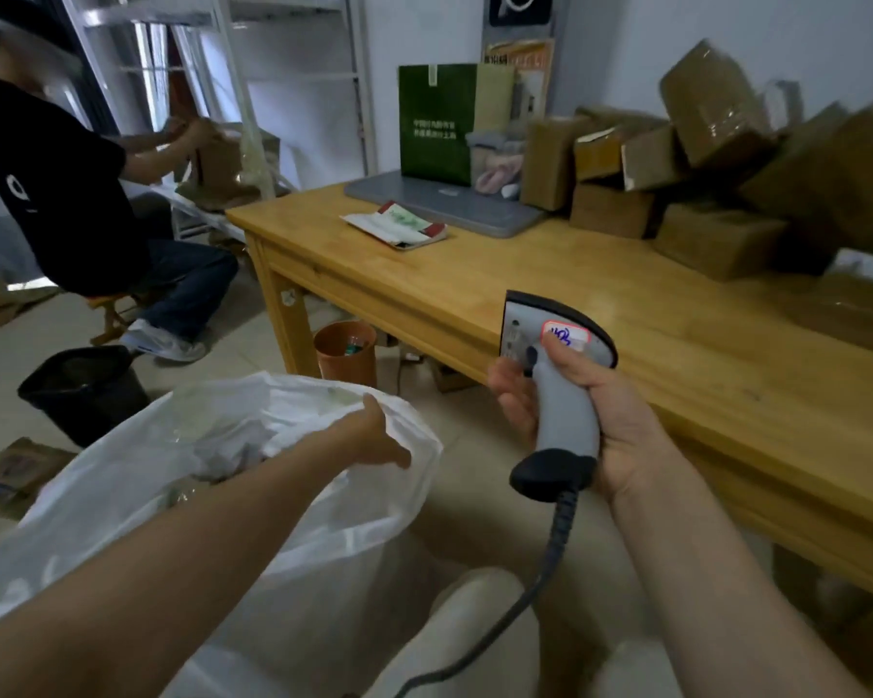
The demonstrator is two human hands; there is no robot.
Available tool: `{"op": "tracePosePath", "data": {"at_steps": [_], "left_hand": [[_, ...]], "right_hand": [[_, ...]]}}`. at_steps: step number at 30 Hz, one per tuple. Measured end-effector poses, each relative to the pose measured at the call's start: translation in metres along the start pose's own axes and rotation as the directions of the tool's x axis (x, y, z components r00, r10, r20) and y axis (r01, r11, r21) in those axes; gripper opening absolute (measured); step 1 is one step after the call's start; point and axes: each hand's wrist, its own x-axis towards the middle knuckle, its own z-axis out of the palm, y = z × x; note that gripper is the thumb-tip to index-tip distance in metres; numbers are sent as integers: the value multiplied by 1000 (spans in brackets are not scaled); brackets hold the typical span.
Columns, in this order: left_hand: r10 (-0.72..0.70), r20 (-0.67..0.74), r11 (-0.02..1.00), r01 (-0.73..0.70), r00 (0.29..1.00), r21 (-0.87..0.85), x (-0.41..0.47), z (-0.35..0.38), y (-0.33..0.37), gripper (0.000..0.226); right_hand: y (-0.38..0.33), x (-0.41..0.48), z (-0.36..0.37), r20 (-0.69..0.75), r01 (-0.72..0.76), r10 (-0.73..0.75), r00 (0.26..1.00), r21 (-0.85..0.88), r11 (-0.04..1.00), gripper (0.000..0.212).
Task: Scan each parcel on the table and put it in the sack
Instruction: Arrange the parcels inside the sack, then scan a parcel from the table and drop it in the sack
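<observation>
Cardboard parcels (716,239) piled on table (475,294) at far right, prob. stiff & light, take by opposite sides; thin floppy sack (253,476) beside knees w/ L hand (374,435) gripping its rim, R hand (595,415) wrapped round scanner (560,385).

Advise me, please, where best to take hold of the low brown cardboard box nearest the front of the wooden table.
Grip the low brown cardboard box across its short ends, coming from above and the front. It lies flat on the wooden table with its top and near face clear, while other boxes crowd behind. The right hand holds the grey scanner, so the left hand probably suits.
</observation>
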Motion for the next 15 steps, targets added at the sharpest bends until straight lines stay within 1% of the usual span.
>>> {"op": "tracePosePath", "data": {"at_steps": [1, 2, 5, 6, 7, 8, 9, 11, 13, 14, 15], "left_hand": [[0, -12, 1000, 0, 1000, -3, 2, -10, 10, 107], [33, -41, 999, -32, 999, 7, 5, -23, 22, 99], [197, -185, 980, -201, 963, 0, 11, -64, 66, 45], [222, -229, 971, -236, 948, -36, 17, -75, 82, 39], [217, -271, 966, -246, 938, -78, 24, -87, 100, 43], [205, -308, 961, -250, 929, -115, 32, -99, 118, 54], [216, -356, 952, -276, 909, -129, 43, -109, 138, 62], [277, -416, 924, -358, 866, -130, 70, -127, 180, 64], [322, -424, 905, -406, 846, -123, 93, -143, 228, 58], [354, -420, 892, -437, 836, -118, 105, -150, 254, 49], [379, -415, 877, -465, 827, -126, 117, -157, 280, 32]], "right_hand": [[-8, 1, 2, 13, 17, -17, 1000, 33, 999, 32], [-18, 3, 4, 23, 39, -41, 999, 64, 997, 32], [-54, 17, 7, 60, 110, -124, 991, 191, 975, 30], [-67, 25, 6, 65, 126, -147, 987, 248, 960, 37], [-81, 33, 4, 65, 134, -161, 985, 301, 944, 42], [-96, 43, 1, 62, 151, -183, 981, 345, 926, 39], [-111, 53, -3, 55, 172, -209, 976, 389, 905, 31], [-143, 74, -12, 39, 227, -277, 960, 470, 853, 24], [-176, 96, -20, -1, 290, -338, 941, 515, 807, 27], [-192, 106, -24, -35, 329, -366, 930, 525, 785, 30], [-208, 114, -28, -76, 370, -390, 918, 521, 769, 33]]}}
